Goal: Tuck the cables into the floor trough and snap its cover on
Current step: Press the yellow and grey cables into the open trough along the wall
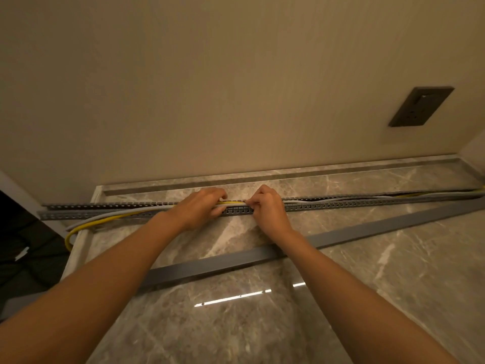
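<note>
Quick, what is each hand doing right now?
Left hand: grips the cables at the trough.
Right hand: pinches the same cables.

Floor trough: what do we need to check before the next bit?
1. The yellow cable sits inside the grey slotted plastic trough: not ok, its left end spills over the near wall.
2. The pale grey cable sits inside: not ok, same spot.
3. Grip: ok, the left hand and right hand both hold the cables mid-trough.
4. The long flat grey cover strip is nearby: ok, lying on the marble floor, not yet on.
5. Cables seated at the far right: cannot tell.
</note>
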